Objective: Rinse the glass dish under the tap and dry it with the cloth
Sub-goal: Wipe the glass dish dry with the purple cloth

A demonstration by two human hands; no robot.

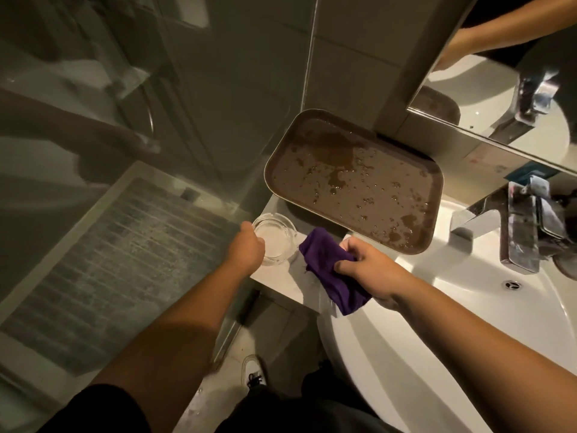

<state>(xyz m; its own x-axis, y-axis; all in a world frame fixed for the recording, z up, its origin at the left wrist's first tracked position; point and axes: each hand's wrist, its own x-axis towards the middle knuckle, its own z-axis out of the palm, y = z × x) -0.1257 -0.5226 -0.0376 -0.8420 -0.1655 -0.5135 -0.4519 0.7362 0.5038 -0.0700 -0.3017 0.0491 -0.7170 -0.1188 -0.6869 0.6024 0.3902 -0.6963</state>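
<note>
A round clear glass dish [276, 237] rests on the white counter ledge [281, 276] left of the basin. My left hand [246, 250] is closed on its near left rim. My right hand [367, 271] grips a purple cloth [331, 270], bunched and hanging over the basin's left edge, just right of the dish and apart from it. The chrome tap [499, 226] stands at the far right of the white basin [468, 323]; no water is seen running.
A wet brown tray [352, 182] lies behind the dish, partly over the basin rim. A mirror [499, 89] hangs above the tap. A glass shower wall [125, 182] stands close on the left. The overflow hole [513, 284] shows inside the basin. My shoe [253, 370] is on the floor below.
</note>
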